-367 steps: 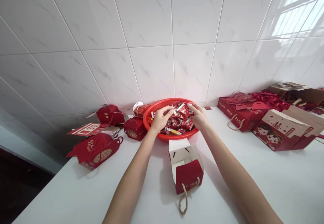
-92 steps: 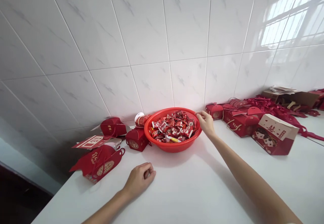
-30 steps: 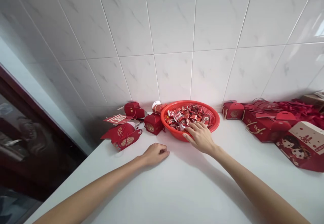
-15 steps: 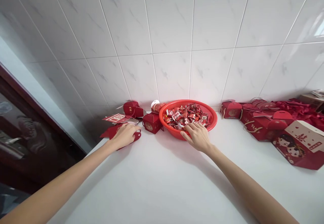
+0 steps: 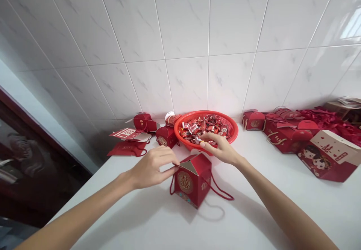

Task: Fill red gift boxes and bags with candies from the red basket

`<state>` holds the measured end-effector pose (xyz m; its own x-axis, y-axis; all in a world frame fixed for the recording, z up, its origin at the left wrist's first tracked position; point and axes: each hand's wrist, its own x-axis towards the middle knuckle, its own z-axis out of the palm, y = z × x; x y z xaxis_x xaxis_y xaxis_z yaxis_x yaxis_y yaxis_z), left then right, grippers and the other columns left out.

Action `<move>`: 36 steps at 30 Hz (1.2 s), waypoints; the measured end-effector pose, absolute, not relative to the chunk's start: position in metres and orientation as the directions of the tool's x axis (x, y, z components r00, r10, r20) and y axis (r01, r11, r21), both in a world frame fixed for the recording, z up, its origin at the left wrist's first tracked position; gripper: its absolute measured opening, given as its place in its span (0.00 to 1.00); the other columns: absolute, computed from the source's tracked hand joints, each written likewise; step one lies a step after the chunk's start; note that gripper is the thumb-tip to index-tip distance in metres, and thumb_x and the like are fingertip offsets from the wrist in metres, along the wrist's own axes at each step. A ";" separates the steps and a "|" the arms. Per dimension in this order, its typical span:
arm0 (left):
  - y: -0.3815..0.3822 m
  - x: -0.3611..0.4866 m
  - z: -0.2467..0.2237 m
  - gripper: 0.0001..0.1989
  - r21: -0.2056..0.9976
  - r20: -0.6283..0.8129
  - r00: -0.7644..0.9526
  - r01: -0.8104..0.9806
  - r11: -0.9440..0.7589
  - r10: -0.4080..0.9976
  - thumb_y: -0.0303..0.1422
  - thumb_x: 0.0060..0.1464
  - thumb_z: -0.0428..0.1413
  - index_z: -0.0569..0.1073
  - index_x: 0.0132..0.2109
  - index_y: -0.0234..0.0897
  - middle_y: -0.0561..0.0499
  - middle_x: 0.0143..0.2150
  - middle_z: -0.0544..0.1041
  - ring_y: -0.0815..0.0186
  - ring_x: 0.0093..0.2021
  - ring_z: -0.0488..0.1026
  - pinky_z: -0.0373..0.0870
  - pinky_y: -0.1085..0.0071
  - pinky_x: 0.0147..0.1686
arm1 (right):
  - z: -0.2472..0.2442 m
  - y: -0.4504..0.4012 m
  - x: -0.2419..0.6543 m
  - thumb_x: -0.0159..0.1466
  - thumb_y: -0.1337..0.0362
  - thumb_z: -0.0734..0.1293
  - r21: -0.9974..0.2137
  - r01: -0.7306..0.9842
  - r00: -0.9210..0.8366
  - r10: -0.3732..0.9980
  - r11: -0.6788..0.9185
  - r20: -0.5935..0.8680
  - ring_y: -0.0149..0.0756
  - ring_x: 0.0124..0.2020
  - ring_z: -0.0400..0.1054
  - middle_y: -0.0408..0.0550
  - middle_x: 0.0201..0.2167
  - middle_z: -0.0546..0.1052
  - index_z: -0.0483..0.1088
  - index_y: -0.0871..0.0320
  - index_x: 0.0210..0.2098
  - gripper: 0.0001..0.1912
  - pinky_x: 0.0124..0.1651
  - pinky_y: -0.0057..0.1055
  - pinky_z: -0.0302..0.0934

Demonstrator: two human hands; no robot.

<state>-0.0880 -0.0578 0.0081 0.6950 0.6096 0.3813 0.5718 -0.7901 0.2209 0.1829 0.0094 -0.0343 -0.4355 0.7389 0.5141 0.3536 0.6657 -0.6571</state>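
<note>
My left hand (image 5: 155, 167) pinches the top flap of a red candy box (image 5: 193, 184) with a gold round emblem and dark red cord handles. The box's top is partly open, and it hangs slightly tilted just above the white table. At the front rim of a red plastic basket (image 5: 234, 129), my right hand (image 5: 221, 149) has thumb and forefinger closed on a small wrapped candy (image 5: 200, 141). Many more red-wrapped candies (image 5: 211, 124) fill the basket.
Left of the basket are a small closed red box (image 5: 167, 136), flattened red cartons (image 5: 126, 148) and another red box (image 5: 142, 122). More red boxes (image 5: 287, 137), a larger printed box (image 5: 328, 156) and red ribbon (image 5: 327, 120) line the right side. A tiled wall (image 5: 186, 80) stands behind.
My left hand has brought a red box from the left pile to the front of the basket, its top now partly open. My right hand has pinched a candy at the basket's front edge.
</note>
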 end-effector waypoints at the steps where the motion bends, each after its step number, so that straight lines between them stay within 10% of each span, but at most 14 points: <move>1: -0.057 -0.081 0.002 0.11 0.165 0.407 0.724 0.541 -0.824 0.557 0.30 0.64 0.50 0.76 0.35 0.38 0.49 0.33 0.78 0.65 0.36 0.74 0.69 0.66 0.43 | -0.030 0.005 0.184 0.67 0.51 0.65 -0.660 0.342 -0.457 0.732 0.669 0.505 0.41 0.44 0.74 0.50 0.43 0.79 0.72 0.56 0.45 0.16 0.46 0.36 0.67; 8: -0.051 -0.043 -0.041 0.07 -0.059 0.484 0.828 0.353 -0.934 0.283 0.23 0.50 0.50 0.71 0.31 0.37 0.46 0.39 0.79 0.60 0.43 0.73 0.69 0.58 0.49 | -0.008 -0.024 0.189 0.57 0.67 0.73 -0.452 0.462 -0.695 0.628 0.763 0.351 0.44 0.54 0.68 0.51 0.52 0.73 0.67 0.54 0.55 0.27 0.51 0.38 0.67; 15: -0.061 -0.028 -0.059 0.06 0.000 0.554 0.808 0.243 -0.970 0.202 0.23 0.38 0.50 0.65 0.26 0.38 0.46 0.41 0.80 0.57 0.47 0.71 0.68 0.57 0.49 | 0.000 -0.035 0.198 0.62 0.70 0.69 -0.457 0.437 -0.774 0.582 0.775 0.248 0.36 0.41 0.70 0.49 0.44 0.73 0.72 0.57 0.33 0.03 0.40 0.30 0.65; 20: -0.065 -0.024 -0.060 0.06 -0.006 0.525 0.823 0.260 -0.966 0.218 0.23 0.38 0.51 0.66 0.26 0.39 0.48 0.33 0.77 0.56 0.47 0.70 0.65 0.56 0.53 | 0.006 -0.039 0.203 0.69 0.65 0.62 -0.492 0.374 -0.843 0.509 0.787 0.175 0.31 0.32 0.70 0.48 0.38 0.76 0.72 0.58 0.23 0.18 0.33 0.28 0.63; 25: -0.071 -0.024 -0.046 0.06 -0.017 0.527 0.774 0.421 -0.907 0.350 0.26 0.42 0.52 0.70 0.31 0.37 0.45 0.38 0.76 0.54 0.49 0.69 0.60 0.53 0.55 | 0.015 -0.042 0.217 0.66 0.61 0.67 -0.463 0.488 -0.789 0.601 0.740 0.130 0.35 0.34 0.72 0.46 0.39 0.79 0.78 0.54 0.40 0.08 0.34 0.29 0.64; 31: -0.066 -0.030 -0.025 0.19 0.147 0.398 0.731 0.546 -0.825 0.554 0.35 0.64 0.46 0.69 0.26 0.35 0.49 0.27 0.72 0.63 0.36 0.66 0.58 0.61 0.43 | 0.008 -0.042 0.231 0.54 0.46 0.75 -0.342 0.760 -0.622 0.771 0.553 -0.137 0.53 0.48 0.73 0.56 0.52 0.77 0.65 0.55 0.63 0.42 0.44 0.38 0.66; 36: -0.059 -0.033 -0.020 0.27 0.239 0.270 0.697 0.619 -0.748 0.664 0.34 0.71 0.39 0.70 0.25 0.35 0.52 0.26 0.72 0.66 0.33 0.65 0.57 0.62 0.43 | 0.011 -0.047 0.218 0.61 0.42 0.69 -0.394 0.702 -0.684 0.715 0.593 -0.144 0.52 0.50 0.72 0.57 0.54 0.75 0.66 0.56 0.62 0.37 0.49 0.40 0.65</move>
<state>-0.0325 -0.0594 -0.0200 0.6973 0.6640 0.2701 0.6193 -0.7478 0.2393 0.2184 -0.0466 0.0108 -0.6842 0.7150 -0.1436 0.7023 0.5927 -0.3943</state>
